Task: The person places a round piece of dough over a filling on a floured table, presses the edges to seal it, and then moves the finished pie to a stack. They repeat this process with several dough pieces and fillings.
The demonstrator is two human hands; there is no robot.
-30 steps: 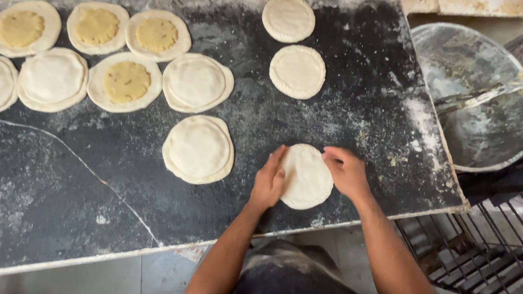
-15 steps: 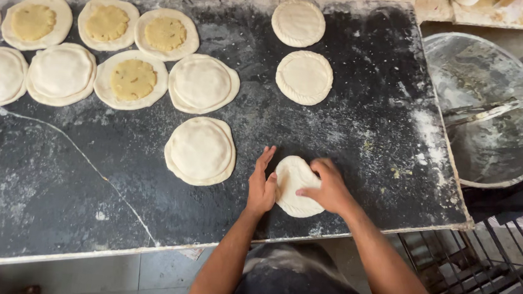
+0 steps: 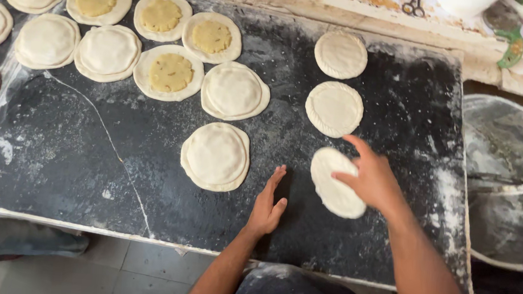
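My right hand (image 3: 372,178) grips a round white dough disc (image 3: 334,182) and holds it tilted just above the dark floured slab (image 3: 74,157). My left hand (image 3: 268,204) rests flat and open on the slab to the left of the disc, apart from it. Two flat sealed discs (image 3: 334,108) (image 3: 341,54) lie in a line beyond the held one. A larger covered disc (image 3: 216,156) sits left of my left hand.
Several more discs fill the slab's far left, some topped with yellow filling (image 3: 171,73), others covered (image 3: 235,91). A large floured metal bowl (image 3: 508,179) stands right of the slab. Scissors (image 3: 414,3) lie on the far ledge. The slab's front edge is near my body.
The disc that both hands pressed on the slab is now lifted and carried forward by my right hand. My left hand has let go and lies flat.
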